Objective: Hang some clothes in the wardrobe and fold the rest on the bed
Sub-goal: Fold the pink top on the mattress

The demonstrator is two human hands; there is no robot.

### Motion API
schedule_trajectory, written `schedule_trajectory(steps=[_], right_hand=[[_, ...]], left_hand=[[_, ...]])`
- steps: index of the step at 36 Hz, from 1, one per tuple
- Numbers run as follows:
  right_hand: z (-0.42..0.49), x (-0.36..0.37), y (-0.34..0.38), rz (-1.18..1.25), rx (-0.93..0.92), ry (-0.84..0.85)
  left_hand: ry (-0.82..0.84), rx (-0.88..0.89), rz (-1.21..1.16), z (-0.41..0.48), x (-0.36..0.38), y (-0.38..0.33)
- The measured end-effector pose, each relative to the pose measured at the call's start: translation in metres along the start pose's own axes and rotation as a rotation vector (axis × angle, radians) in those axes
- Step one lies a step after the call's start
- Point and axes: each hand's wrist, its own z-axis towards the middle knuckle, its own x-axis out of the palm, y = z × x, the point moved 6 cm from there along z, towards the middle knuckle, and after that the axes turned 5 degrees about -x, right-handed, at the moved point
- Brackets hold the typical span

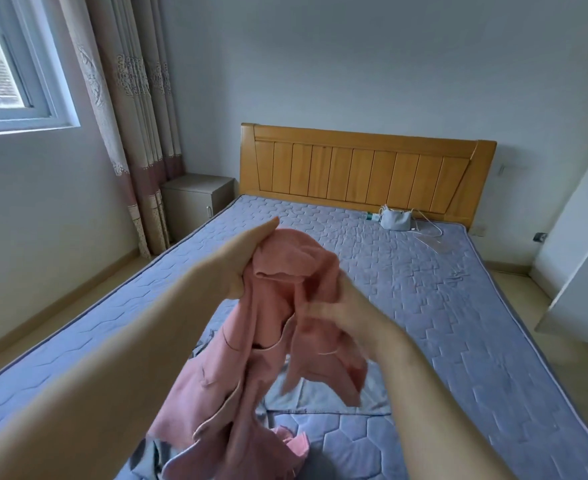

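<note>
Pink garment point(251, 358) in grip of left hand point(247, 261) and right hand point(344, 313), above bed point(441, 306).

The single view sits at the person's head, near the foot end of the bed point(458, 323), and looks forward and down along the mattress toward the wooden headboard point(365, 168). The left hand point(247, 258) and right hand point(341, 313) come close under the lens (wide-angle, so the edges bend). The window point(5, 64) lies upper left.
</note>
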Motion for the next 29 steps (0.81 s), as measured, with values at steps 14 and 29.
schedule_trajectory(steps=[14, 29], right_hand=[[-0.001, 0.005, -0.065, 0.418, 0.357, -0.558], [-0.006, -0.038, -0.012, 1.099, 0.04, -0.659]], left_hand=[[-0.21, 0.291, 0.456, 0.001, 0.001, 0.032], [-0.021, -0.062, 0.637, 0.04, -0.061, 0.154]])
